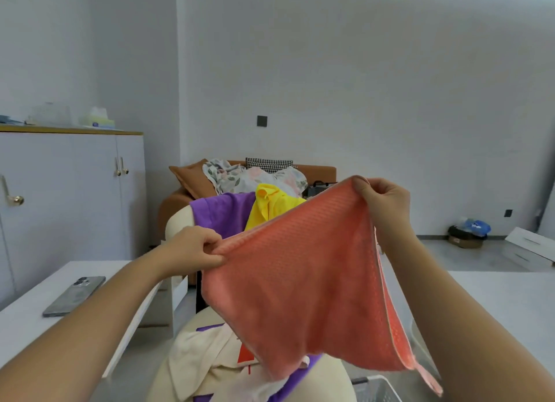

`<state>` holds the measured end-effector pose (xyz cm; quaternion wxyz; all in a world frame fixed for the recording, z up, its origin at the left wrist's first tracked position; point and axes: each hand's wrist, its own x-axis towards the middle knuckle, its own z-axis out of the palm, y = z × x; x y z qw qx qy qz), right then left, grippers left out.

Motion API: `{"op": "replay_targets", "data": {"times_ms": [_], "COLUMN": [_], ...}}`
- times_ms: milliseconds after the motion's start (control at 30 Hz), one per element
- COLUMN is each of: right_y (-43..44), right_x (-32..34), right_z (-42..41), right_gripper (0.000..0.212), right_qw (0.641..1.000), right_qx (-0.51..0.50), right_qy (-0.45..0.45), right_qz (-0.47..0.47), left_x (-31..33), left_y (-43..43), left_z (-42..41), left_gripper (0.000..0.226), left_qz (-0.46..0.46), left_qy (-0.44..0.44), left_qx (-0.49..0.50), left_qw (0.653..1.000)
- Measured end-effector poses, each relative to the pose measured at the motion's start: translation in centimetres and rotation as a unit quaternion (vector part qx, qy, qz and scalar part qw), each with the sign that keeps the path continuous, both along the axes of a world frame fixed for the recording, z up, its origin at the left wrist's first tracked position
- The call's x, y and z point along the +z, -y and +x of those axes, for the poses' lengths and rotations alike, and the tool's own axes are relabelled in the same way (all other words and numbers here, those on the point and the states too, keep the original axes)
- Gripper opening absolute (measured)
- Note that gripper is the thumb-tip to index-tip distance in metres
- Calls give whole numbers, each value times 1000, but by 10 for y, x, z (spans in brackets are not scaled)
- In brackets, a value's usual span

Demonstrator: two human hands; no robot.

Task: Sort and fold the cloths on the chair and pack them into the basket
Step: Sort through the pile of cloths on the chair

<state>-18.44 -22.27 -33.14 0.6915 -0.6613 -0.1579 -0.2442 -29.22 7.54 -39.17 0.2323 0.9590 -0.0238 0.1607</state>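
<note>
I hold a salmon-pink waffle cloth (300, 284) up in the air, folded double. My left hand (195, 247) pinches its left top corner; my right hand (381, 203) pinches the right top corner, higher up. Behind it, a purple cloth (223, 211) and a yellow cloth (270, 208) hang over the back of the cream chair (177, 224). On the seat below lie a cream cloth (198, 359), more purple fabric and a red-and-white piece. The corner of a light grey basket (378, 386) shows at the bottom right.
A white table with a phone (73, 295) stands at the left, another white surface (510, 296) at the right. A brown sofa (315, 170) with floral fabric and cushions sits behind the chair. White cabinets (75, 191) line the left wall.
</note>
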Motion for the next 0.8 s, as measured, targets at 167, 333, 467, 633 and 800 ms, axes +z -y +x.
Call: {"op": "replay_targets", "data": {"times_ms": [167,333,467,633,800], "right_y": [18,38,49,51,48], "right_x": [-10,-14,-10,-8,-7], "right_z": [8,18,24,25,26], "right_gripper": [13,8,6,13,19], "right_qw": [998,979,961,937,897], "right_qx": [16,111,140,148,123], "right_qy": [-46,-107,-134,-139,-55], "right_qz": [-51,-132,-198,-286,-421], "left_x": [10,22,31,39,49], "left_y": [-11,-15,-25,-28,-24], "left_z": [-11,-23,-27,-28,-30], "left_gripper": [40,30,25,15,18], "left_qz": [59,64,60,28,-3], "left_qy": [-6,-13,6,53,110], "left_qx": [30,46,40,43,61], "left_qw": [998,997,997,997,992]}}
